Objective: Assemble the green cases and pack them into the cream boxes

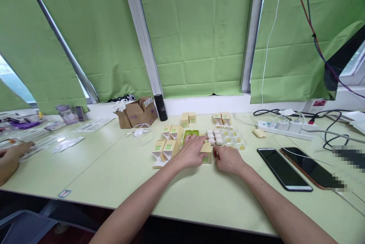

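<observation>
A small cream-yellow cardboard box (207, 148) with a green label stands on the table in front of me. My left hand (191, 152) is closed on it, fingers over its top and thumb at its near side. Just right of that box, my right hand (228, 158) has its fingers curled in; what they hold, if anything, is hidden. Behind my hands are a green tray (191, 133), partly covered by my left hand, several small whitish pieces (218, 136) in rows, and a clear plastic tray (234, 137) with yellow bits in its cups.
Similar boxes with open flaps (168, 147) stand at left, others at the back (222, 119). Two phones (285, 168) lie at right, near a power strip (285, 129) and cables. Farther back are a cardboard carton (141, 112) and black bottle (161, 107). Another person's hand (13, 158) is far left.
</observation>
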The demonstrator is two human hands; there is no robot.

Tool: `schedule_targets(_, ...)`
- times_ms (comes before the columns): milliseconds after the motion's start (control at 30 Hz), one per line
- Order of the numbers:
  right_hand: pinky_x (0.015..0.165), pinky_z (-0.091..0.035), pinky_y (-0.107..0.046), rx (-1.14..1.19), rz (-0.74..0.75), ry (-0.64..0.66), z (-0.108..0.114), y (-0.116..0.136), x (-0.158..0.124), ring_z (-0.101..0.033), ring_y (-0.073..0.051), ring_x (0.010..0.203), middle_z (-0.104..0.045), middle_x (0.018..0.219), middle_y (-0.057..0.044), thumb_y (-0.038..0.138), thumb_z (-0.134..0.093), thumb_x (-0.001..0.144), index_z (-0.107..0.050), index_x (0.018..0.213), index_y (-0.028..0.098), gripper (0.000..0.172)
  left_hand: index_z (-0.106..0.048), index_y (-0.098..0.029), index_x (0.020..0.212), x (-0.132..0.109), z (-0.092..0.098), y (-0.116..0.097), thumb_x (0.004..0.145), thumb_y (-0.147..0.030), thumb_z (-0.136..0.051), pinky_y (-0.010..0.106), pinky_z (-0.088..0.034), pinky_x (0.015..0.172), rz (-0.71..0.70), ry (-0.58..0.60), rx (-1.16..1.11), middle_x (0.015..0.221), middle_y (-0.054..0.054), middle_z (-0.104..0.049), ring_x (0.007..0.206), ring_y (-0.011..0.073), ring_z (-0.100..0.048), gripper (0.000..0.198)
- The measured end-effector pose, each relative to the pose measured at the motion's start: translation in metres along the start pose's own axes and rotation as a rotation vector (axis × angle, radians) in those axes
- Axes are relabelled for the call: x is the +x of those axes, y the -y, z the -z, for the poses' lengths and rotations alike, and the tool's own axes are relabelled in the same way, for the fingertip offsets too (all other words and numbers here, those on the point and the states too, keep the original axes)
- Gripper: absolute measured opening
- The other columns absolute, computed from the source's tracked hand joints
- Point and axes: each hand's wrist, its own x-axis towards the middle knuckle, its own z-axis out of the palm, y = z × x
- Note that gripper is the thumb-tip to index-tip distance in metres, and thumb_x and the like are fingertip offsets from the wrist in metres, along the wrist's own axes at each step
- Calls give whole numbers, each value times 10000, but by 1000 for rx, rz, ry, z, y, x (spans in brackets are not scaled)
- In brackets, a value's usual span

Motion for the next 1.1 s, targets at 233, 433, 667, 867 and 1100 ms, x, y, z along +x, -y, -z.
schedule_targets(233, 663, -382, -327, -18, 10, -6, 0, 1, -1, -744, -308, 876, -785, 970, -123, 143, -580, 870, -707, 995, 220, 194, -634, -255, 1345, 52, 32, 26, 799, -178, -758, 458, -477, 1037, 48, -34, 94, 1276, 133, -710, 1232, 377, -605, 565)
schedule_targets(433, 687, -393, -329, -33, 5, 10, 1, 2, 0, -746, -312, 898, -780, 1001, -135, 181, -564, 910, -708, 1029, 216, 191, -590, -236, 1383, 103, 44, 62, 856, -180, -729, 450, -450, 1063, 181, -91, 353, 1299, 131, -714, 1235, 359, -582, 548)
schedule_targets(667, 710, -414, -347, -40, 11, 17, 2, 4, -2, -744, -320, 900, -780, 1010, -157, 200, -562, 931, -709, 1047, 206, 188, -592, -209, 1369, 125, 26, 94, 905, -162, -657, 486, -366, 1116, 252, -49, 452, 1293, 148, -717, 1261, 363, -571, 471)
schedule_targets(867, 715, -407, -350, -52, 3, 20, 3, 5, -2, -747, -323, 907, -786, 1016, -155, 250, -551, 968, -701, 1056, 213, 178, -577, -213, 1375, 134, 9, 113, 889, -171, -651, 497, -281, 1184, 266, 13, 511, 1305, 147, -710, 1309, 346, -552, 494)
schedule_targets(1100, 709, -409, -349, -45, 8, 11, 0, 4, -1, -751, -320, 924, -795, 1029, -138, 288, -562, 963, -696, 1056, 217, 178, -510, -210, 1412, 129, -2, 117, 913, -143, -623, 589, -178, 1230, 319, 45, 546, 1298, 154, -696, 1327, 337, -527, 515)
